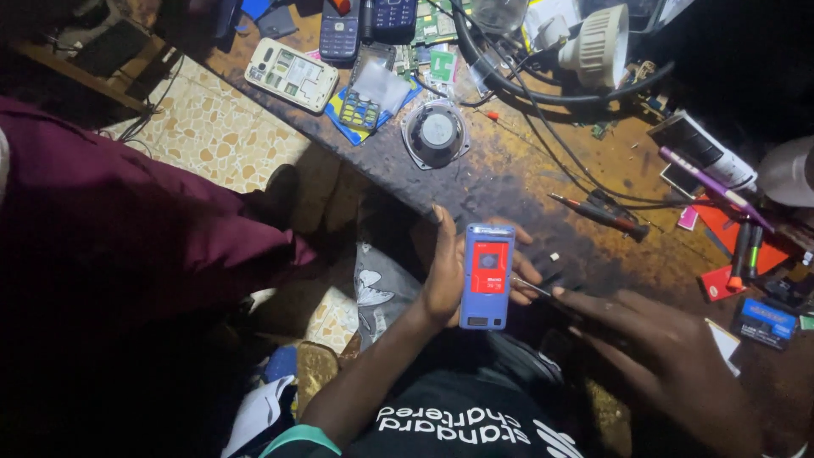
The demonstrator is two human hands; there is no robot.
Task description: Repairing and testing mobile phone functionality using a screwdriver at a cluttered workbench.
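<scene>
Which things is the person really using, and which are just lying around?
In use:
left hand
blue phone with its back open
right hand
thin metal tool

Lying about:
round speaker
white opened phone
red-handled screwdriver
two dark keypad phones
white lamp

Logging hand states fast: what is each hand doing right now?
Left hand: closed around the blue phone with its back open.
Right hand: holding a thin tool, tip at the phone's side.
</scene>
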